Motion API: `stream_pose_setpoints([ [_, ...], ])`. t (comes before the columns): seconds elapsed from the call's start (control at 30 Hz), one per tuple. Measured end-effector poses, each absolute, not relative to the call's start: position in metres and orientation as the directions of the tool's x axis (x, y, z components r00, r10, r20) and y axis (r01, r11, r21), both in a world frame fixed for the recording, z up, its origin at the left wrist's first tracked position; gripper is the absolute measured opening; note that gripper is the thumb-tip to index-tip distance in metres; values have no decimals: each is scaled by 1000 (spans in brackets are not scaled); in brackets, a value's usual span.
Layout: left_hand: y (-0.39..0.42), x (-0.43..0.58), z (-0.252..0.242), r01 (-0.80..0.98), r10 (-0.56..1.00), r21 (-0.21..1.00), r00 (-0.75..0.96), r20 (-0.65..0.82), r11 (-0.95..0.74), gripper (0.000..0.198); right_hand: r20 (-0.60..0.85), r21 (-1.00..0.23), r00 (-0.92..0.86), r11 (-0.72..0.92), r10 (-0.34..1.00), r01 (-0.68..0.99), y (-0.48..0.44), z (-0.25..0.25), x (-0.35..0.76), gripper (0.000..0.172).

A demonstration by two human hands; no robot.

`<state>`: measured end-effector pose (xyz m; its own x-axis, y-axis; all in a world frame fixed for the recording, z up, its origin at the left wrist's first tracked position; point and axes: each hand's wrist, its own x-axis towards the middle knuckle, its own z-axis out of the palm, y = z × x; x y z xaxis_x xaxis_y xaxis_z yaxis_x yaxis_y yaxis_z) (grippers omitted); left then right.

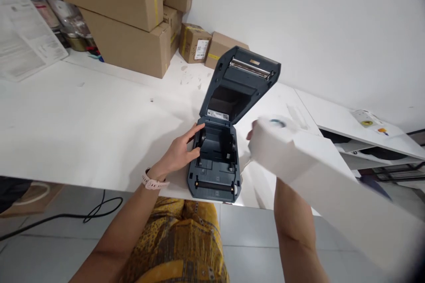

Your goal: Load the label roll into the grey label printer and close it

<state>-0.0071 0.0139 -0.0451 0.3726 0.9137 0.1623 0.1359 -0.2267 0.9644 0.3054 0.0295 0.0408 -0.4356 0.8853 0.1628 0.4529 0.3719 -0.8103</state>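
On the table stands a dark grey label printer [215, 166] with its lid [245, 68] raised, so the bay, the side roll holders and the black roller [215, 186] at the front show. My left hand [184, 150] rests on the printer's left edge, thumb and index finger stretched apart and touching near the left roll holder. To the right of the printer, my right hand [251, 131] grips a roll of white labels [270, 141], raised above the table. The roll is blurred and hides most of that hand. A wide loose strip [335, 185] trails from it toward the lower right.
Cardboard boxes [126, 44] are stacked at the back left, with smaller ones [195, 44] against the wall. Printed sheets [26, 35] and jars [75, 37] are at far left. A power strip [368, 119] lies at right. A black cable [66, 216] runs over the floor.
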Motion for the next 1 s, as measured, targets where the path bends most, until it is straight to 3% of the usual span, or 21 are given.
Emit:
stream_pose_setpoints([
  [0.1,13,-8,-44,111,909,967,379,174,-231,79,-5,-677,-555,406,832,614,27,64,263,74],
  [0.2,12,-8,-42,94,909,968,375,184,-234,83,-208,-450,-589,458,781,767,27,81,228,69],
  [0.33,9,-10,-38,89,910,969,374,180,-228,79,-253,-316,-579,499,775,807,31,85,208,69],
  [0.47,7,-11,-37,91,899,966,395,188,-241,77,-245,-241,-564,514,789,823,39,68,207,73],
  [0.63,9,-11,-41,104,889,956,405,212,-275,82,-278,-256,-557,498,783,828,49,37,208,74],
  [0.77,11,-11,-44,128,888,948,406,217,-290,84,-225,-172,-596,570,771,803,48,21,209,80],
  [1.0,10,-10,-44,149,887,948,417,196,-280,81,140,-90,-638,651,758,754,-28,4,210,69],
])
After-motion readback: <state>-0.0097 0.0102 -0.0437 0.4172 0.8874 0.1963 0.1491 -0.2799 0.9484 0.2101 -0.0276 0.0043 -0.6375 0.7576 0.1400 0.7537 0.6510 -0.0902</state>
